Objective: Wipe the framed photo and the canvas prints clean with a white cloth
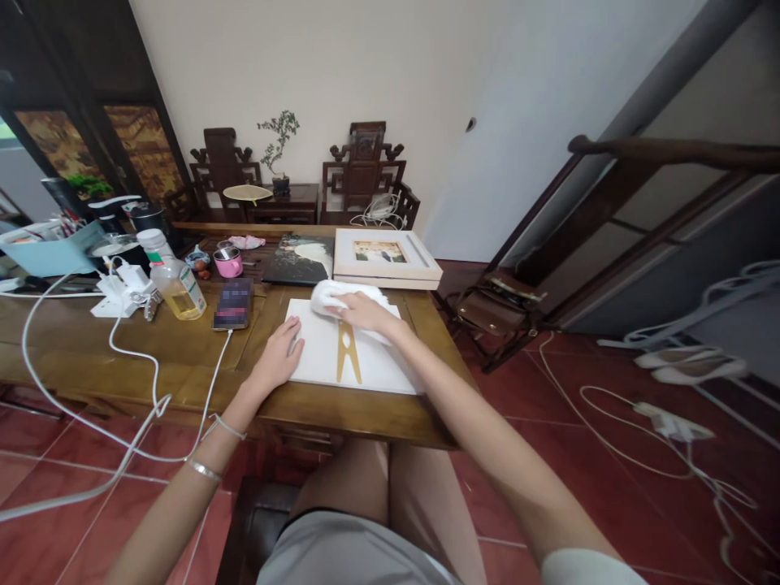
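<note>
A white flat panel (310,357) lies on the wooden table in front of me, with a gold stand-like piece (348,357) on its face. My right hand (361,312) presses a bunched white cloth (322,294) onto the panel's far part, fingers closed over it. At the panel's left edge rests my left hand (280,351), its fingers stretched out and holding nothing. Just behind the cloth lie a dark photo panel (292,262) and a white framed picture (420,262).
On the table (256,357) stand a bottle of yellow liquid (179,284), a phone (232,304) on a charging cable, a pink mug (227,263), a white power strip (125,291) and a blue box (49,248). White cables (91,491) hang over the front edge at left.
</note>
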Tool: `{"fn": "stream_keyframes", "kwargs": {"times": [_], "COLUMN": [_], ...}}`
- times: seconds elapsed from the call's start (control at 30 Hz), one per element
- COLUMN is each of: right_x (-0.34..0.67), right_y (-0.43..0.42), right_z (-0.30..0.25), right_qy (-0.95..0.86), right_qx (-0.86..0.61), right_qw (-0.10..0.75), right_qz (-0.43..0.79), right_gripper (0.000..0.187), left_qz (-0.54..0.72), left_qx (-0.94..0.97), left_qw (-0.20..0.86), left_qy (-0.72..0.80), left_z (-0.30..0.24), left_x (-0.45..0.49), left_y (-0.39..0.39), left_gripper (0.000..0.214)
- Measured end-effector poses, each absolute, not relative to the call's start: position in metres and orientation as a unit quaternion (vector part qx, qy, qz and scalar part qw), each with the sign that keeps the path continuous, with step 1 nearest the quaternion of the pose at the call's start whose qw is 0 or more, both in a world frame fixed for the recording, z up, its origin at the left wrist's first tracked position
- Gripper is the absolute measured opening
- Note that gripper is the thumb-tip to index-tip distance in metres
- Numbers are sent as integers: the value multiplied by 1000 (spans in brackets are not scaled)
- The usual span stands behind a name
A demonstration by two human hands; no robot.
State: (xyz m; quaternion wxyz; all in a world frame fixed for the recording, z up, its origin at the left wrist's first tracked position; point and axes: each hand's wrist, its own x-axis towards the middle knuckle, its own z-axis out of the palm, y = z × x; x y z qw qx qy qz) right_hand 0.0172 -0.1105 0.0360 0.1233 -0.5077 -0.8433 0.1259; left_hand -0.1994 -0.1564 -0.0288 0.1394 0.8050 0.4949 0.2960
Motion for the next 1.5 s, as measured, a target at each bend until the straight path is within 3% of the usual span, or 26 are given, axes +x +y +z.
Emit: {"fn": "stream_keyframes", "kwargs": {"times": [0.17,0.5,0.97,1.37,1.5], "right_x": [86,106,95,98,99], "right_y": [-146,-287,-119,-286,-292], "right_z": [23,29,17,31,39], "right_qy": [-815,-881,-844,-894,-886], "right_qx": [-555,-446,-512,-421,-432], "right_qw": [125,67,131,70,57], "right_qz": [104,147,91,134,160], "right_gripper": [40,30,39,34,33], "left_qz": [283,266,274,276,267], "left_qx": [810,827,826,820,824], "left_qw": [137,119,132,128,125], "left_qy": [495,481,474,484,484], "left_z": [-32,-36,-34,-36,-34], "left_x": [-198,-199,-205,-201,-201], "left_y": [-157,-156,-153,-155,-156], "left_gripper": [51,49,47,48,49]}}
